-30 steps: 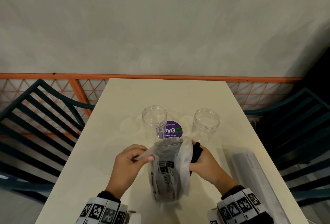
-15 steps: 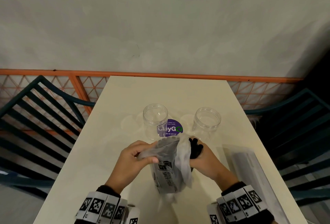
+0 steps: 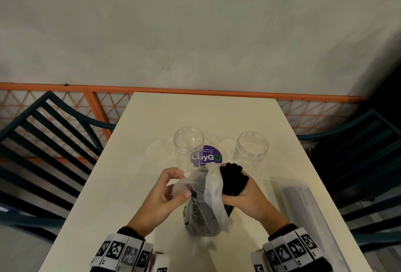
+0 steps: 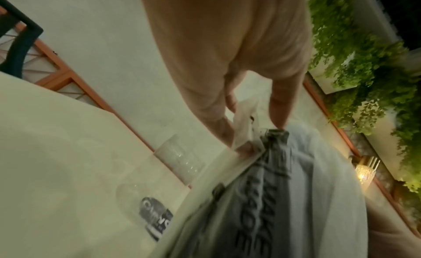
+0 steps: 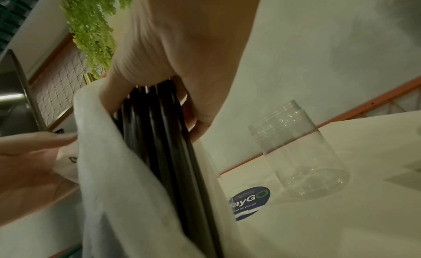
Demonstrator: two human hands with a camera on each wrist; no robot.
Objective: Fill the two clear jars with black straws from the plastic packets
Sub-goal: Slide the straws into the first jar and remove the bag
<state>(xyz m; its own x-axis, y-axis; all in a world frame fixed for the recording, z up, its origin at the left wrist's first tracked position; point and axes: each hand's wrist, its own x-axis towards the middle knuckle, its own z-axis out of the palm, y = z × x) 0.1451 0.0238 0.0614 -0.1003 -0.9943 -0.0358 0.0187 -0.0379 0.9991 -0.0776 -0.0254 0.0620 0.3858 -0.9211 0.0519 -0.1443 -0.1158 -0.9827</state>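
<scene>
Two clear jars stand open and hold nothing on the cream table [image 3: 201, 115]: the left jar [image 3: 188, 146] and the right jar [image 3: 252, 149]. In front of them my left hand [image 3: 171, 189] pinches the torn top of a plastic packet [image 3: 204, 204] [image 4: 268, 198] standing upright. My right hand [image 3: 245, 195] grips a bundle of black straws [image 3: 233, 177] [image 5: 164, 135], whose upper ends stick out of the packet's open side while the lower part stays inside. The right jar [image 5: 300, 153] shows in the right wrist view beyond the straws.
A second packet [image 3: 303, 206] lies flat along the table's right edge. A purple round sticker [image 3: 207, 156] is on the table between the jars. Dark green slatted chairs [image 3: 43, 141] flank the table; an orange rail [image 3: 173, 89] and wall lie behind.
The straw bundle has come further up and out of the packet in my right hand. My left hand has shifted its pinch on the packet's top.
</scene>
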